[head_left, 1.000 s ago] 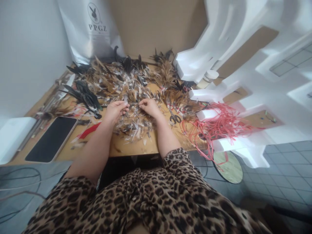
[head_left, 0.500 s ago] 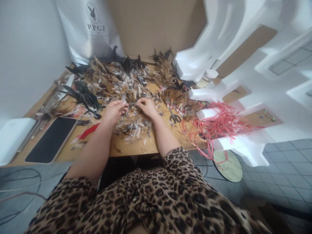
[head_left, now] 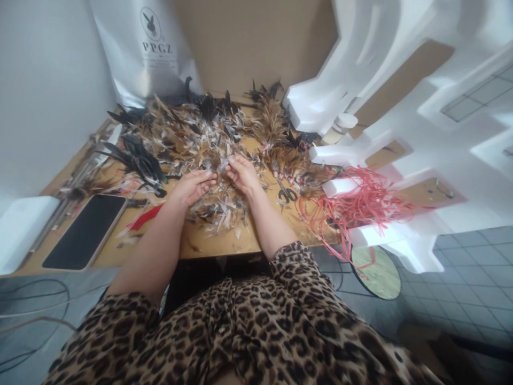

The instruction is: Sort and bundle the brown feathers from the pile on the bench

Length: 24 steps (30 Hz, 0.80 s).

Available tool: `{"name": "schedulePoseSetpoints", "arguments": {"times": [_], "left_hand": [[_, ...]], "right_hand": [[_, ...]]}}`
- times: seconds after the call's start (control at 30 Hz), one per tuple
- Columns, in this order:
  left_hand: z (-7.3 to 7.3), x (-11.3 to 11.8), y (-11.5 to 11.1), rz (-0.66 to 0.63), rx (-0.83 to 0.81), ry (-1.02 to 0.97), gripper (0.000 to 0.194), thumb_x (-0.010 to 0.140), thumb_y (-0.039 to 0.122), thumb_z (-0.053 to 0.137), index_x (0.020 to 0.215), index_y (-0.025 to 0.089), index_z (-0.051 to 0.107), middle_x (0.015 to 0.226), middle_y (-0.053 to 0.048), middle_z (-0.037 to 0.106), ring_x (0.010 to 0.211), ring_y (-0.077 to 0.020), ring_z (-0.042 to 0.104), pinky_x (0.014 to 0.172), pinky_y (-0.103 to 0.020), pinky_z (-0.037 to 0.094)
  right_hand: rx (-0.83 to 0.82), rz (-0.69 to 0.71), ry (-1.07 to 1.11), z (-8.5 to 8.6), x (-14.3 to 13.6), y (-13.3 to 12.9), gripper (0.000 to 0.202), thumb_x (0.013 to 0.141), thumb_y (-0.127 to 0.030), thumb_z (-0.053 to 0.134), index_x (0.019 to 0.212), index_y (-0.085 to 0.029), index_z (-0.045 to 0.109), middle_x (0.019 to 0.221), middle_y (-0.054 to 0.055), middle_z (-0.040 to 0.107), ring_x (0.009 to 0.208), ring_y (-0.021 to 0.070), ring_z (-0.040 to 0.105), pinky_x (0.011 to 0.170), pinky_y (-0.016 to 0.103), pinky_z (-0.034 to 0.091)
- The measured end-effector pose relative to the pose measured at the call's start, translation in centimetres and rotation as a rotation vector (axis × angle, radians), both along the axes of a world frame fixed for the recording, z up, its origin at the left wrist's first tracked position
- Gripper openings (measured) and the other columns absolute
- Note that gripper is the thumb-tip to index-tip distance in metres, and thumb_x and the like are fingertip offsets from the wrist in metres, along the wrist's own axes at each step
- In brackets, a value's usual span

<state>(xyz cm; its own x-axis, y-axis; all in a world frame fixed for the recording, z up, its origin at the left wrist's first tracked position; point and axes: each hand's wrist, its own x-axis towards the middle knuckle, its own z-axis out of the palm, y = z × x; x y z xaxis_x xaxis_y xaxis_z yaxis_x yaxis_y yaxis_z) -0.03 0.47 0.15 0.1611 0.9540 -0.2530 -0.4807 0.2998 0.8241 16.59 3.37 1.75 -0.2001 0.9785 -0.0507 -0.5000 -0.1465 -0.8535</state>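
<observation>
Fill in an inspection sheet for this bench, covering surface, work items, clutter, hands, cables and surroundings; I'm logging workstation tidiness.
Surface: tan tabletop, strewn with feather scraps.
Work items: brown, black and pale feathers heaped beyond the hands; scissors lie to their right.
Clutter: phone at left; red strands spill over the right edge.
Left hand: fingers pinched among pale feathers; grip too blurred to confirm.
Right hand: beside the left, fingertips together; grip likewise unclear.
Cables: several cables on the floor, left.
Surroundings: silver bag behind; white moulded panels at right.
</observation>
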Motion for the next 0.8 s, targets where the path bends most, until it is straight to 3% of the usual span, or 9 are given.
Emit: {"name": "schedulePoseSetpoints", "arguments": {"times": [0.2,0.33,0.5,0.63,0.8], "left_hand": [[0.4,0.0,0.0,0.065,-0.009,-0.064,0.006,0.069,0.009,0.066,0.073,0.012,0.063,0.083,-0.008,0.070,0.064,-0.0079,0.065,0.049,-0.011,0.046],[0.6,-0.1,0.0,0.122,-0.001,-0.109,0.003,0.073,0.011,0.063,0.072,0.014,0.061,0.085,-0.007,0.071,0.068,-0.0079,0.065,0.060,-0.014,0.051],[0.3,-0.1,0.0,0.095,-0.025,-0.120,0.005,0.072,0.013,0.065,0.075,0.014,0.061,0.086,-0.006,0.070,0.067,-0.0073,0.064,0.058,-0.015,0.050],[0.3,0.0,-0.2,0.077,0.061,-0.130,0.008,0.070,0.013,0.066,0.077,0.014,0.063,0.087,-0.006,0.070,0.076,-0.0102,0.065,0.062,-0.017,0.050],[0.7,-0.1,0.1,0.212,0.190,-0.026,0.011,0.064,0.016,0.071,0.074,0.014,0.066,0.073,-0.004,0.067,0.062,-0.0070,0.060,0.055,-0.016,0.045]], "right_hand": [[0.003,-0.035,0.049,0.3,-1.0,-0.7,0.022,0.071,-0.026,0.068,0.074,-0.019,0.048,0.072,-0.003,0.063,0.077,0.0087,0.065,0.066,0.016,0.051],[0.051,-0.053,0.074,0.2,-1.3,-0.9,0.023,0.071,-0.027,0.069,0.076,-0.019,0.048,0.073,-0.003,0.063,0.080,0.0103,0.066,0.071,0.019,0.053],[0.101,-0.124,0.123,0.2,-1.7,-1.0,0.021,0.070,-0.024,0.068,0.076,-0.018,0.049,0.075,-0.003,0.062,0.083,0.0106,0.066,0.075,0.021,0.053],[0.102,-0.040,0.033,-0.2,-2.4,-1.3,0.021,0.070,-0.026,0.069,0.077,-0.018,0.051,0.073,-0.003,0.062,0.082,0.0107,0.066,0.076,0.022,0.054],[0.109,0.124,-0.039,-0.6,-2.5,-1.7,0.025,0.067,-0.030,0.073,0.078,-0.017,0.055,0.070,-0.002,0.065,0.072,0.0099,0.067,0.070,0.020,0.054]]}}
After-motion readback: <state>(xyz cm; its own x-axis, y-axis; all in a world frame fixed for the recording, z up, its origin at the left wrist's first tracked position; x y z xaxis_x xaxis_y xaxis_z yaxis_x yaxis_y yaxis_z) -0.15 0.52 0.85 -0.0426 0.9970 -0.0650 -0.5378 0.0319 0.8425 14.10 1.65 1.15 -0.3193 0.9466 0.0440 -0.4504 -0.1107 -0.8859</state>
